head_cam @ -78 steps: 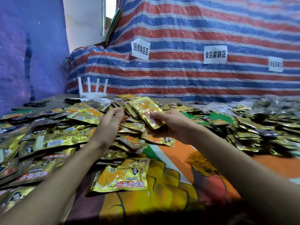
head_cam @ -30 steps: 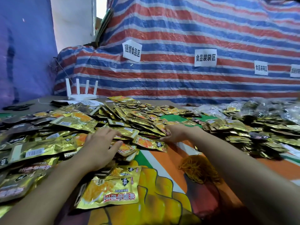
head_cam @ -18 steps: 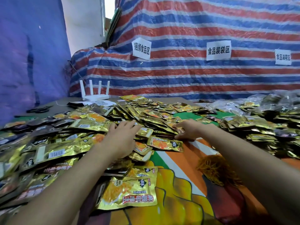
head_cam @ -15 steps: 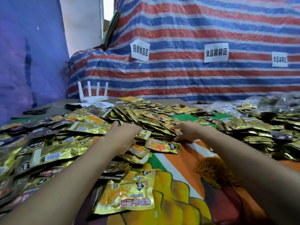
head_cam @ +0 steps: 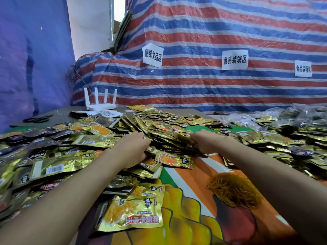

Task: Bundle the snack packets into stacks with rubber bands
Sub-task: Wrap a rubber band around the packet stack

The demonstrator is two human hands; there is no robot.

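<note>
The left hand (head_cam: 131, 149) lay back-up on the near edge of the heap of gold snack packets (head_cam: 166, 135), its fingers (head_cam: 141, 137) bent down against the foil. Whether they had closed on a packet could not be determined. The right hand (head_cam: 203, 142) was pushed into the same heap from the opposite side, its fingertips hidden under the packets, so its hold could not be determined either. The heap section to be gathered lay between the two hands and slightly beyond them, and both hands touched it. The packets there lay flat and overlapped at mixed headings with no common long axis. By judgement, they would need squaring into one alignment before banding. One orange-printed packet (head_cam: 174, 159) lay just on the near side of the gap between the hands, closer to the left hand. The tangle of orange rubber bands (head_cam: 233, 190) lay on the printed cloth (head_cam: 185, 177), nearer the person than the right hand and just inboard of the right forearm. By judgement, the right hand was better placed to fetch a band while the left held the stack. No band was on either hand.
</note>
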